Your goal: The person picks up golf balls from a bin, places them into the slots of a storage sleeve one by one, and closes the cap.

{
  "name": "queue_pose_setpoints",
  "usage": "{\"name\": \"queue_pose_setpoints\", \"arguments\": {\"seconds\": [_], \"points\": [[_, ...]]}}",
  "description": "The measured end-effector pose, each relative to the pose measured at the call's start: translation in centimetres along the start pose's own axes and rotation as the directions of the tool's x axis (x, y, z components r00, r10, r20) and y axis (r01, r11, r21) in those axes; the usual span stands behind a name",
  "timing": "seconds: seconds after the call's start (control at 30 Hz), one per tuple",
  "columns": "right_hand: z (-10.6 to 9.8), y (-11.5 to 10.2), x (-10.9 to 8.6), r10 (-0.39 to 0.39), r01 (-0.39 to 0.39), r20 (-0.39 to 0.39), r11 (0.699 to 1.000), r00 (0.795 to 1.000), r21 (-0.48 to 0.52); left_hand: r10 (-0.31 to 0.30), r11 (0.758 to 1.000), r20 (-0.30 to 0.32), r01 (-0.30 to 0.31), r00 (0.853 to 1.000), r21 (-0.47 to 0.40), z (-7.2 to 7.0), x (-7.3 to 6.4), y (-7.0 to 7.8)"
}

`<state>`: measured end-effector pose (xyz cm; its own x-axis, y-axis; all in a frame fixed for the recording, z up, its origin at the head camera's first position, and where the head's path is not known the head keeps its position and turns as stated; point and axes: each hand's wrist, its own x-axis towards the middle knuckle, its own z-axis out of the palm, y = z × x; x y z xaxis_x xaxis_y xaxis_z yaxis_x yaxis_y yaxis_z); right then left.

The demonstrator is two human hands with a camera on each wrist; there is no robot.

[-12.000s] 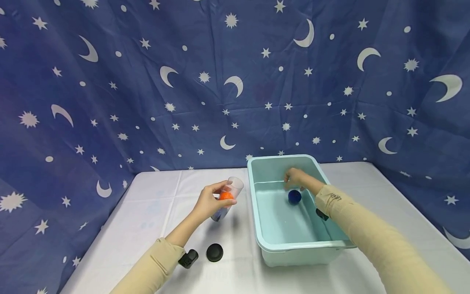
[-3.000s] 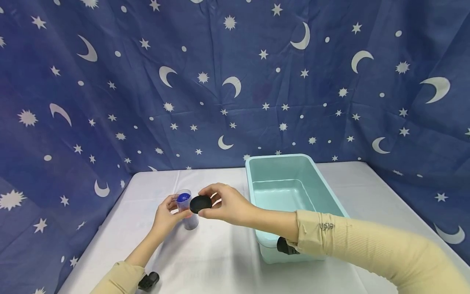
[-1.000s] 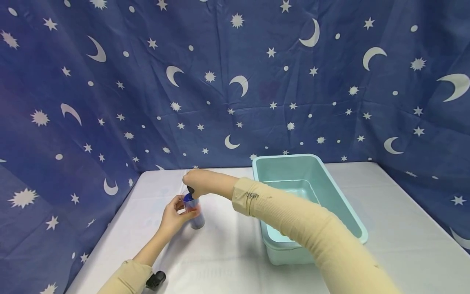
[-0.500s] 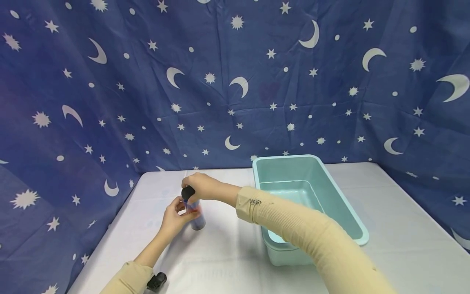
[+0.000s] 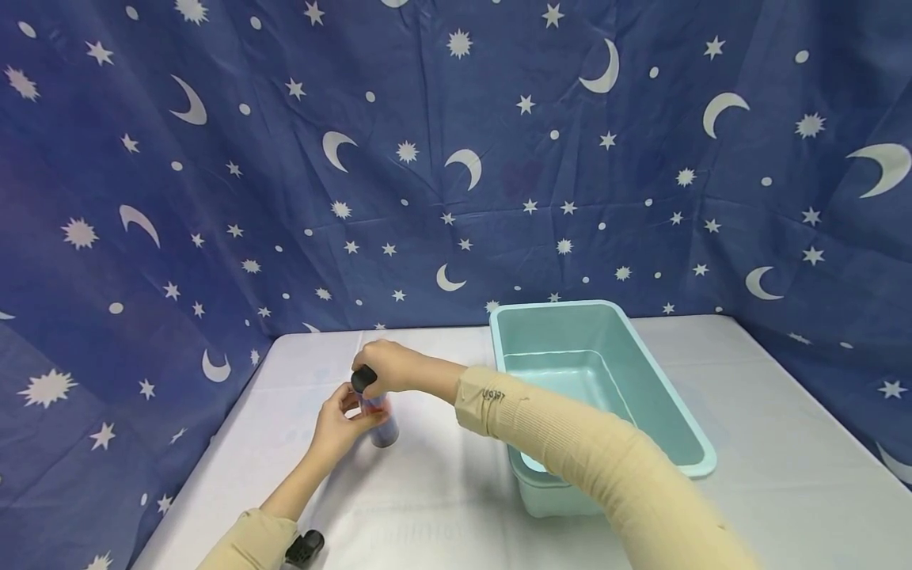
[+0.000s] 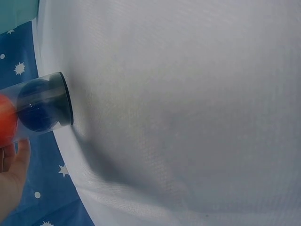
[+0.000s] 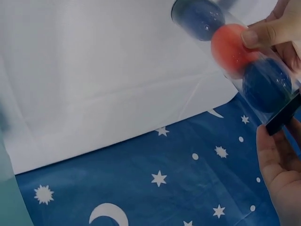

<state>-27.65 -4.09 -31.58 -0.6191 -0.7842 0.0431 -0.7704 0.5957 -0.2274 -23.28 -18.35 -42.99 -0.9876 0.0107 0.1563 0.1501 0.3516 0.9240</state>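
Observation:
My left hand (image 5: 336,425) grips a clear plastic tube (image 5: 385,433) around its middle, left of the tub in the head view. Stacked inside are an orange ball (image 7: 230,49) between two blue balls; one blue ball (image 7: 265,85) sits by the lid, the other blue ball (image 6: 37,106) near the base. A black round lid (image 5: 364,378) covers the tube's top end, and my right hand (image 5: 392,369) holds it by the rim with thumb and fingers. In the right wrist view the lid lies across the tube's mouth. The tube leans slightly over the white tabletop.
A light teal tub (image 5: 559,499) stands right of the tube, part of it behind the right sleeve (image 5: 570,443). White cloth (image 5: 427,514) covers the table. A dark blue curtain (image 5: 456,198) with moons and stars hangs behind. A black wrist camera (image 5: 306,546) sits by the left forearm.
The blue ball earlier in the tub is in the tube. My right hand lifted the black lid, first seen on the table, and brought it left onto the tube's top, tilting it slightly lately.

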Motion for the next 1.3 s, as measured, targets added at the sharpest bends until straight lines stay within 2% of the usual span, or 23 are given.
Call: {"name": "queue_pose_setpoints", "arguments": {"seconds": [0.2, 0.43, 0.93, 1.17, 1.3], "points": [[-0.55, -0.07, 0.19, 0.001, -0.001, 0.044, 1.000, 0.999, 0.005, 0.010, 1.000, 0.007, -0.010, 1.000, -0.004, -0.07, -0.04, 0.19], [-0.63, -0.05, 0.41, -0.020, 0.021, 0.071, 1.000, 0.997, -0.007, -0.007, 1.000, 0.015, 0.007, 1.000, 0.001, -0.03, -0.06, 0.18], [-0.67, 0.02, 0.18, -0.038, 0.039, 0.065, 0.999, 0.997, -0.023, 0.015, 1.000, 0.006, -0.015, 1.000, 0.005, -0.03, -0.24, 0.50], [-0.55, -0.06, -0.02, -0.027, 0.027, 0.042, 1.000, 0.999, 0.002, 0.044, 0.997, -0.003, -0.043, 0.999, 0.060, -0.21, -0.19, 0.39], [-1.00, 0.25, -0.41, 0.004, -0.005, 0.078, 1.000, 0.997, 0.005, 0.061, 0.993, 0.024, -0.063, 0.998, 0.095, -0.37, 0.01, 0.39]]}}
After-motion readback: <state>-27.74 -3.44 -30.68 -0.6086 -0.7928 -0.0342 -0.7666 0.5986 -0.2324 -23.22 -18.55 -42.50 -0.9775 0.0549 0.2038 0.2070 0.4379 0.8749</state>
